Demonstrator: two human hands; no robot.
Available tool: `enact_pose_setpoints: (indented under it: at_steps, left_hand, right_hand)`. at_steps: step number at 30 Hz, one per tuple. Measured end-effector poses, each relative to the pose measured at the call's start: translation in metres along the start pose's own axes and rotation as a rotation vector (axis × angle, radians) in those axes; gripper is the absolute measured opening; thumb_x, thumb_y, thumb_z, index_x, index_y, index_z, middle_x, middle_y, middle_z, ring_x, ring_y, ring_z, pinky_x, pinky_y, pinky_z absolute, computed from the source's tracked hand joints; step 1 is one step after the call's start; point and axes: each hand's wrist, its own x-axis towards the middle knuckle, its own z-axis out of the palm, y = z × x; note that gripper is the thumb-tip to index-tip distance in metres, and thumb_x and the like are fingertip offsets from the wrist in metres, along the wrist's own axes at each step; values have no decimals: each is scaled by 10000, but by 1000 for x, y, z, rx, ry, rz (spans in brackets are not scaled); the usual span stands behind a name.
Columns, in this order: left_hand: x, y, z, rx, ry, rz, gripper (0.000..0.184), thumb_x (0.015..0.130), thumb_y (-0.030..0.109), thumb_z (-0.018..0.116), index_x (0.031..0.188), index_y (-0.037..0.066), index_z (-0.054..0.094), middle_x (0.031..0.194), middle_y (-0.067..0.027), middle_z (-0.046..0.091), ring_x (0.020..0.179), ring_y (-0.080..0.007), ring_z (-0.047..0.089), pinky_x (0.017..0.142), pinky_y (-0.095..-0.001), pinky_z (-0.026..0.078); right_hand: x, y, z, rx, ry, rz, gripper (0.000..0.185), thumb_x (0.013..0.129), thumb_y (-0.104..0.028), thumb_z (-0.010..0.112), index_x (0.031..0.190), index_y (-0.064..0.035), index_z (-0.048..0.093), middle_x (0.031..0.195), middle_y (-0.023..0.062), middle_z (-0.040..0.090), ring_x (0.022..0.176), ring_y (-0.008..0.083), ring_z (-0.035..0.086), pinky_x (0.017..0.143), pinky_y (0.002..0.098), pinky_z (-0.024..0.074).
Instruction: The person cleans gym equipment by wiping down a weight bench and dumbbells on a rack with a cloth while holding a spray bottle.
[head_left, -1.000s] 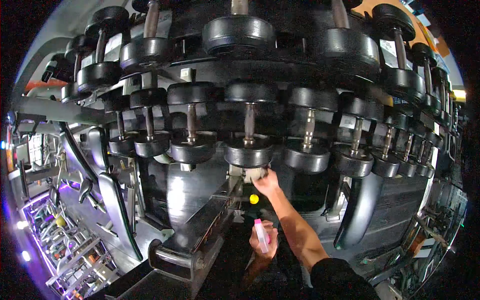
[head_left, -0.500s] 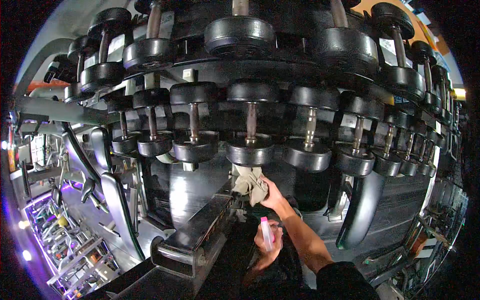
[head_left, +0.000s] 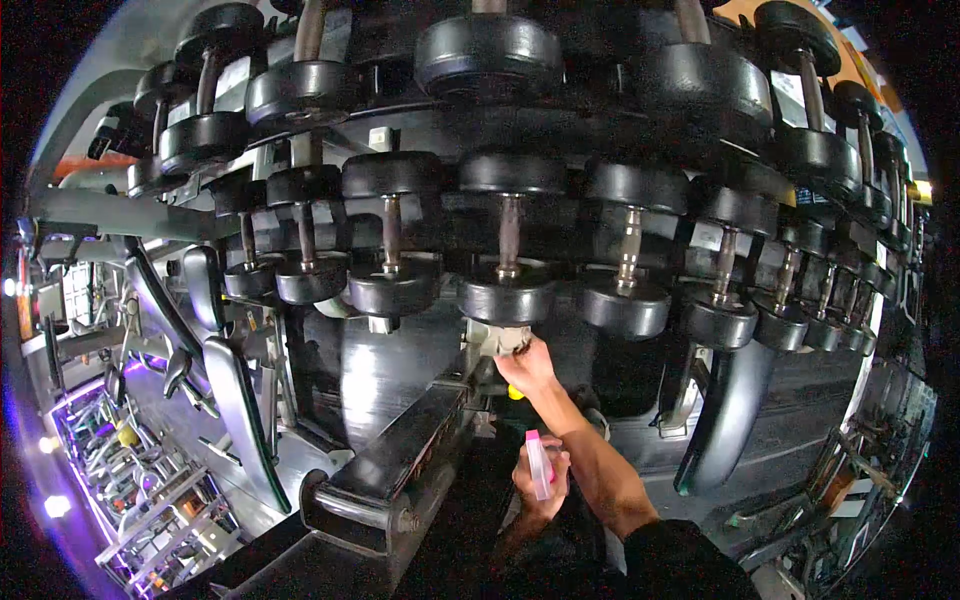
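My right hand (head_left: 527, 364) is closed round a pale cloth (head_left: 503, 341), just below the front head of the middle dumbbell (head_left: 506, 298) on the lower row. Part of the cloth is hidden by the hand and the dumbbell. Lower down, my left hand (head_left: 541, 482) grips a spray bottle (head_left: 540, 466) with a pink top. A yellow round thing (head_left: 516, 392) shows beside my right wrist, partly covered by it.
Two rows of black dumbbells run across the view, the upper row including a large one (head_left: 488, 58). A black metal beam (head_left: 385, 450) slants at lower left. Padded benches stand left (head_left: 240, 420) and right (head_left: 728, 425).
The cloth first came down into fuller view with my right hand, then went back up under the middle dumbbell. My left hand has shifted slightly right with the bottle.
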Motion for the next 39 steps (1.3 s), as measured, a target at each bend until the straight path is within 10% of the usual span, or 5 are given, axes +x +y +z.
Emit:
enact_pose_setpoints:
  at_steps: [8, 16, 28, 34, 39]
  left_hand:
    - [16, 25, 3, 63, 91, 1, 244, 855, 159, 668, 991, 15, 525, 722, -62, 627, 560, -161, 627, 543, -290, 489]
    - [16, 28, -6, -16, 83, -178, 220, 852, 121, 653, 995, 7, 531, 741, -62, 623, 544, -148, 608, 537, -281, 483]
    - [13, 10, -3, -101, 98, -172, 185, 868, 97, 633, 983, -12, 539, 836, -87, 619, 611, -137, 602, 555, -257, 484]
    - [14, 2, 1, -30, 145, 2, 204, 871, 125, 637, 986, -12, 538, 760, -82, 624, 593, -142, 603, 566, -262, 484]
    - [27, -35, 10, -97, 382, 657, 218, 873, 143, 639, 989, -12, 538, 709, -78, 628, 580, -146, 603, 572, -266, 484]
  right_hand:
    - [-20, -21, 6, -452, 265, 234, 321, 925, -245, 448, 1147, -61, 588, 1137, 102, 629, 1024, 270, 602, 934, 419, 471]
    - [69, -1, -14, 126, -52, -44, 313, 941, -234, 461, 1156, -34, 569, 1175, 132, 611, 1053, 260, 598, 897, 438, 515]
    - [12, -14, -9, -549, 293, 461, 262, 916, -206, 487, 1094, -68, 621, 1060, 76, 658, 961, 239, 634, 907, 409, 498]
    - [85, 4, -8, -238, -333, 175, 357, 897, -395, 536, 1037, -72, 600, 1010, 100, 646, 930, 229, 610, 824, 386, 514]
    - [67, 45, 26, -27, 171, 61, 351, 905, -301, 524, 1066, -2, 615, 1087, 124, 656, 980, 257, 629, 824, 351, 538]
